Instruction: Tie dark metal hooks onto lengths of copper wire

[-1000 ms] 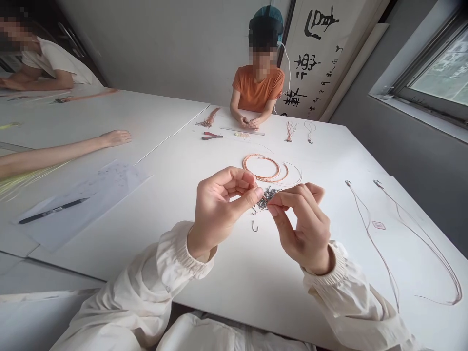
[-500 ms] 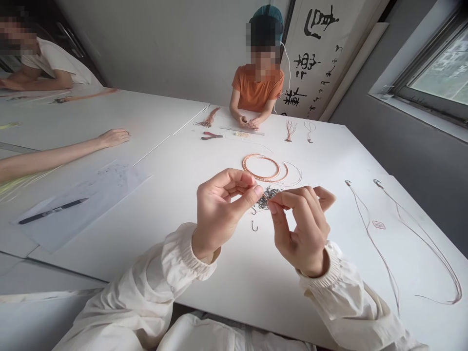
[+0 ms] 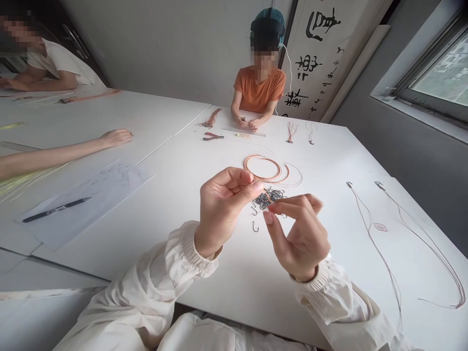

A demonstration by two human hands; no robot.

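My left hand (image 3: 226, 207) is closed, thumb and fingers pinched over the middle of the table. A short stretch of copper-coloured fishing line (image 3: 268, 195) runs from its fingertips toward my right hand (image 3: 298, 229). That hand is also closed, thumb and index finger pinched near the line's other end; whether a hook is held too is hidden. Just behind and below the fingertips lies a pile of dark fish hooks (image 3: 275, 196). One loose fish hook (image 3: 255, 227) rests nearer me. Beyond the pile is a coil of copper-coloured line (image 3: 245, 168).
Two hooks with long leader lines (image 3: 369, 229) lie to the right, by a small red-printed label (image 3: 380, 227). Red-handled pliers (image 3: 213, 137) sit farther back. On the left are a paper with a pen (image 3: 56, 209) and another person's arm (image 3: 73, 152). A co-worker (image 3: 259, 90) sits opposite.
My right hand has moved slightly left and down, its fingers less bunched, exposing more of the hook pile. The left hand stays pinched in nearly the same place. The view shifts slightly.
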